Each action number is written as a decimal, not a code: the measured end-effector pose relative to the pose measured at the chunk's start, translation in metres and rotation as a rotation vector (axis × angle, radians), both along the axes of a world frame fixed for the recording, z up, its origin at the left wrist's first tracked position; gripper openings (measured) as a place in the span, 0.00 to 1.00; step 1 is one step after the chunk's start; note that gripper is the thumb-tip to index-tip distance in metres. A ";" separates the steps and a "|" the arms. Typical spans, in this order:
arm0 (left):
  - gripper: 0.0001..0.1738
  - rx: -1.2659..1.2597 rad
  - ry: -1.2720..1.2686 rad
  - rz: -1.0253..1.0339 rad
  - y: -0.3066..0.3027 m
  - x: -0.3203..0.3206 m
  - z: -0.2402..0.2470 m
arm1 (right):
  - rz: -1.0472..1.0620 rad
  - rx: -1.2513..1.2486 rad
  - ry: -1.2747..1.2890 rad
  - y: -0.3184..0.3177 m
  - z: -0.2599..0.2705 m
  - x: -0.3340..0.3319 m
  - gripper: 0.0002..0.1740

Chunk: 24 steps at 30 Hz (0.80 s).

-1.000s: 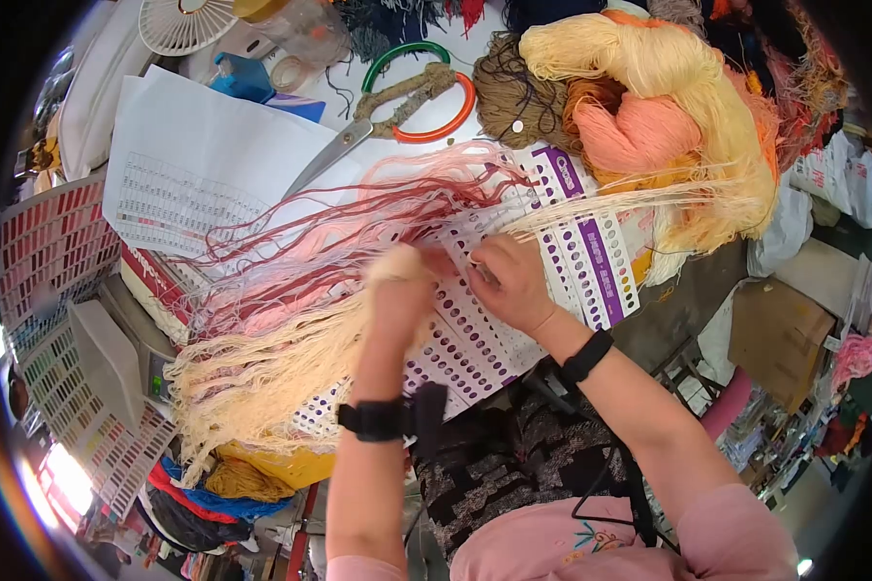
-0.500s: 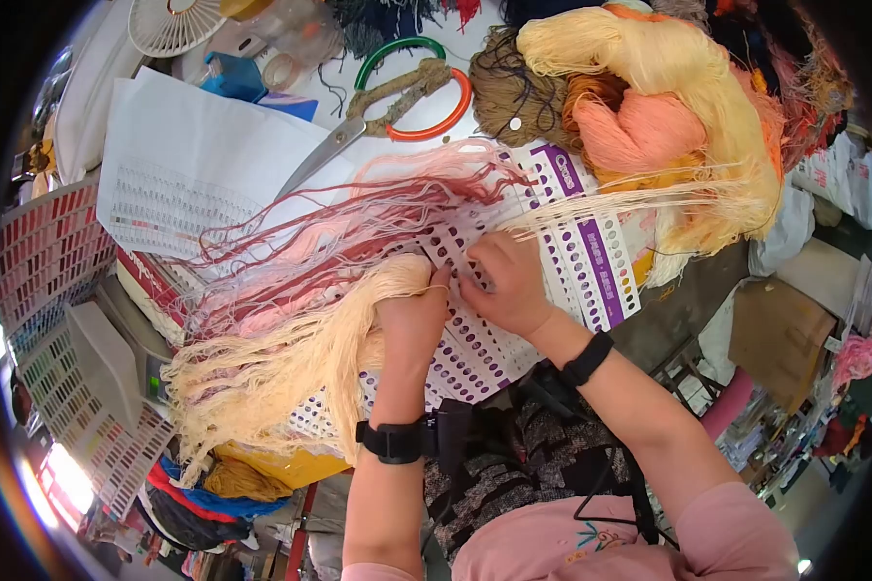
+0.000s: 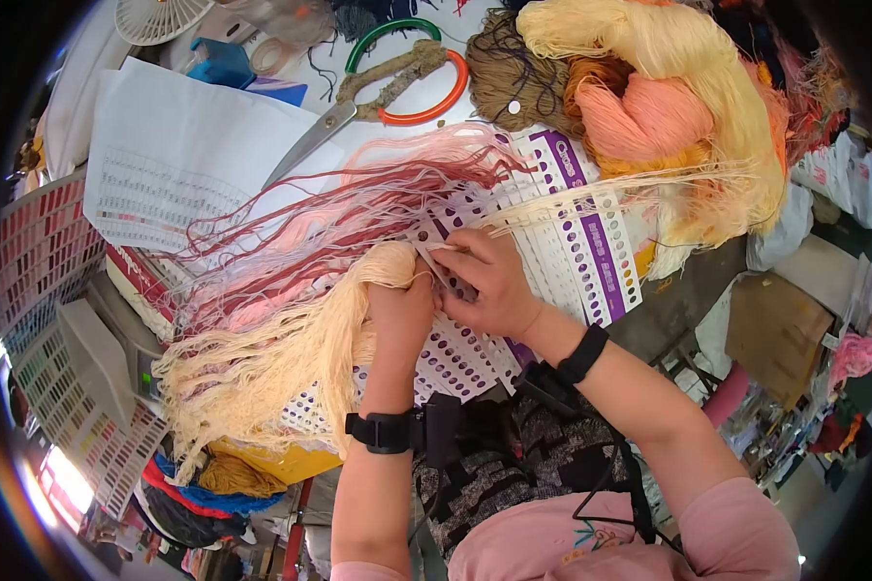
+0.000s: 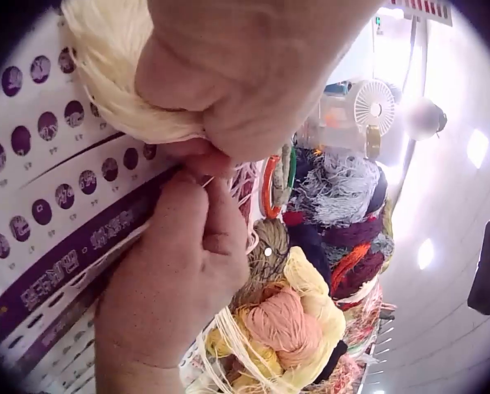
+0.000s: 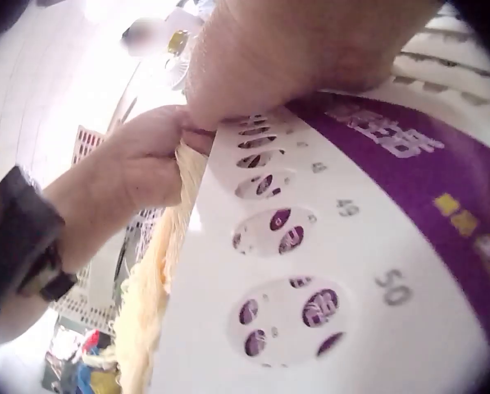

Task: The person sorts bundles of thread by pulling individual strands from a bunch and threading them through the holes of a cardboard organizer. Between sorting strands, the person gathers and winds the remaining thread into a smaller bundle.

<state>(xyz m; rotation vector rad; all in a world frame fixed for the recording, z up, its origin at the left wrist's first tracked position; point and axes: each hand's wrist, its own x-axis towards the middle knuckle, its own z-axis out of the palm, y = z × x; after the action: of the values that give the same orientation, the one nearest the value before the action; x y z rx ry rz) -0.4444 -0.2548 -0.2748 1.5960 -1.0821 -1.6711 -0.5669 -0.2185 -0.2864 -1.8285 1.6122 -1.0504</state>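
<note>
My left hand point(image 3: 402, 315) grips the folded top of a cream thread bundle point(image 3: 334, 310), whose strands hang over the table. Against it, my right hand point(image 3: 494, 286) has its fingers curled at the edge of a white punched card point(image 5: 204, 320) numbered along one side. In the left wrist view, the right hand point(image 4: 175, 271) pinches close below the cream bundle point(image 4: 118, 66), with a thin strand at its fingertips. The fingertips are partly hidden in the right wrist view. Dark red and pink threads point(image 3: 358, 198) lie just beyond both hands.
Large scissors point(image 3: 388, 87) and a printed sheet point(image 3: 179, 155) lie at the back. Yellow, peach point(image 3: 644, 116) and brown skeins point(image 3: 513, 73) are piled at back right. Purple-printed cards point(image 3: 591, 252) lie under the hands. A colour-chart rack point(image 3: 58, 358) stands at left.
The left hand has brought the cream bundle's top up beside the right hand, and the bundle now hangs folded. The right hand has moved slightly left, so the hands meet.
</note>
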 end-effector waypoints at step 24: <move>0.16 0.290 0.505 0.601 -0.022 0.279 0.097 | -0.172 0.062 0.164 -0.004 0.000 0.014 0.23</move>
<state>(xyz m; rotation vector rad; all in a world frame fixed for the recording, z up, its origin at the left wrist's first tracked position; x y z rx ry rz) -0.1652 -0.2763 -0.1778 1.3577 -0.0895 -1.6995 -0.5531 -0.2225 -0.2864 -1.8000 1.9057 -0.9299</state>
